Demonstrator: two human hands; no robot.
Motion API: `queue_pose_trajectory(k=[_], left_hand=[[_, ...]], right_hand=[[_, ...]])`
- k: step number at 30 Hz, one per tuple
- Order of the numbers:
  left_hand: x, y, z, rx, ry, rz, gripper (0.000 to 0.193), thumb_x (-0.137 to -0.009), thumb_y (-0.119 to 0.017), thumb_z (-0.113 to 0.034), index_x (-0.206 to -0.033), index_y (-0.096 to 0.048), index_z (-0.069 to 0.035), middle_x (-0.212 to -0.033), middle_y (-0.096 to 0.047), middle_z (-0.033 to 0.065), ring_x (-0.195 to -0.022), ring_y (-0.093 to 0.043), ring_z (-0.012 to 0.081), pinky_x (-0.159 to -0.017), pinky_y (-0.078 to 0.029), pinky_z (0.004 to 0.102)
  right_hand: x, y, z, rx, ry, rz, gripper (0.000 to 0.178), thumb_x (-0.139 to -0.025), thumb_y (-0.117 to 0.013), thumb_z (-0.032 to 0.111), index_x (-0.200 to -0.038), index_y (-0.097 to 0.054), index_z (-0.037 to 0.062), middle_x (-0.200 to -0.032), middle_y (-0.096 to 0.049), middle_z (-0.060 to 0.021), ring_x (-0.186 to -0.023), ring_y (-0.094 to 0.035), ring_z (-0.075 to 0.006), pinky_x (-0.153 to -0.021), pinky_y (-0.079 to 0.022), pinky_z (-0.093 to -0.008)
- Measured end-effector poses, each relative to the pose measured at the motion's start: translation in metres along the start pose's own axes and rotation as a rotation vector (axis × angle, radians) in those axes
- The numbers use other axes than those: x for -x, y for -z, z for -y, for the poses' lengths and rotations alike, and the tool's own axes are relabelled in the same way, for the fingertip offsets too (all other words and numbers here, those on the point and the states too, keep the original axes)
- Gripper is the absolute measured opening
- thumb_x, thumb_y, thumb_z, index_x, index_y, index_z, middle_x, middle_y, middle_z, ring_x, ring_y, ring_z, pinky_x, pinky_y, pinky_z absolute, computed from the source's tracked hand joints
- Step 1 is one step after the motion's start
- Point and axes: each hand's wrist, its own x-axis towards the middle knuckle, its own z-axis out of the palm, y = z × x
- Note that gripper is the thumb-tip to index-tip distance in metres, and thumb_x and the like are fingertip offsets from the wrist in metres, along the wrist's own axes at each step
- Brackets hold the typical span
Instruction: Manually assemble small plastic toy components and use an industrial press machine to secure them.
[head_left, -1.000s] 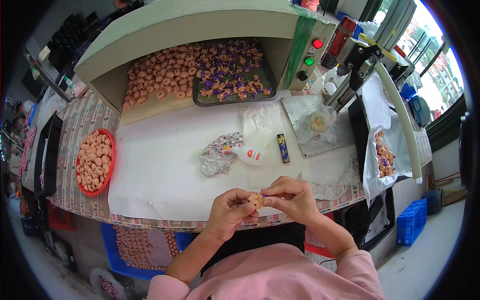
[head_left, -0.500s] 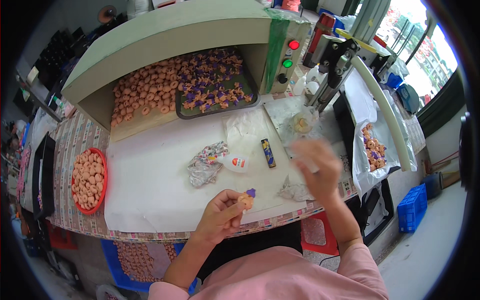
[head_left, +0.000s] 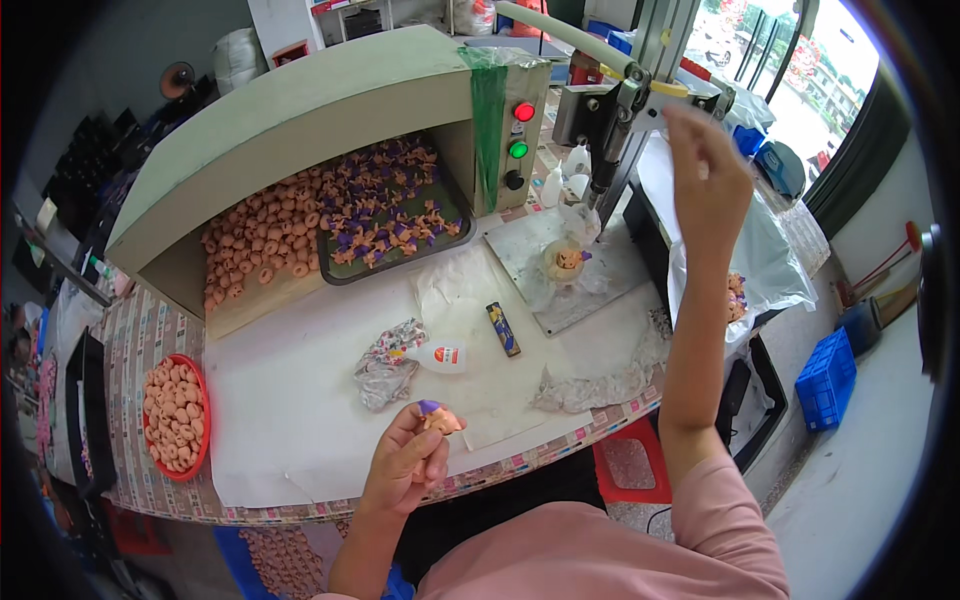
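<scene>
1. Pieces (head_left: 172, 412), round and tan, are heaped in a red bowl (head_left: 207, 420) toward eight o'clock.
2. Between nine and ten o'clock, more round pieces are sheltered under a boxy hood (head_left: 300, 110); beside them, small tan-and-purple parts (head_left: 380, 185) are spread over a dark tray (head_left: 452, 198).
3. At seven o'clock, a tan-and-purple figure (head_left: 441, 421) is pinched narrowly between thumb and fingers of the left hand (head_left: 400, 465).
4. Toward two o'clock, a second figure (head_left: 567, 259) is seated on a round pale mould (head_left: 554, 274) beneath the press (head_left: 606, 160). A pressing step is judged to be in hand.
5. Farther out at two o'clock, the right hand (head_left: 712, 175) is lifted beside the press, fingers loosely curled; whether anything is gripped cannot be told. For the next move, a steady pull on the lever (head_left: 575, 38), toward one o'clock, seems called for.
</scene>
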Motion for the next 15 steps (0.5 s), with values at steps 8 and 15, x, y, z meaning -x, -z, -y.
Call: queue_pose_trajectory(k=[8, 15], left_hand=[[-0.029, -0.014, -0.021, -0.178, -0.039, -0.013, 0.028, -0.093, -0.057, -0.010, -0.121, -0.054, -0.007, -0.107, -0.063, 0.0090, -0.051, -0.046, 0.0053, -0.043, -0.036, 0.0182], [-0.112, -0.053, -0.034, -0.478, 0.046, -0.008, 0.026, -0.091, -0.063, -0.018, -0.112, -0.059, -0.004, -0.088, -0.062, -0.0010, -0.049, -0.043, 0.0030, -0.042, -0.032, 0.0188]], right_hand=[[0.157, -0.045, -0.065, 0.063, -0.138, 0.530, 0.028, -0.078, -0.072, 0.014, -0.104, -0.067, 0.0039, -0.097, -0.067, -0.0143, -0.083, -0.066, -0.0249, -0.075, -0.050, -0.0359], [0.110, 0.051, -0.063, 0.242, -0.193, 0.204, 0.028, -0.076, -0.070, 0.003, -0.103, -0.064, 0.0031, -0.092, -0.061, -0.0101, -0.078, -0.060, -0.0226, -0.072, -0.048, -0.0335]])
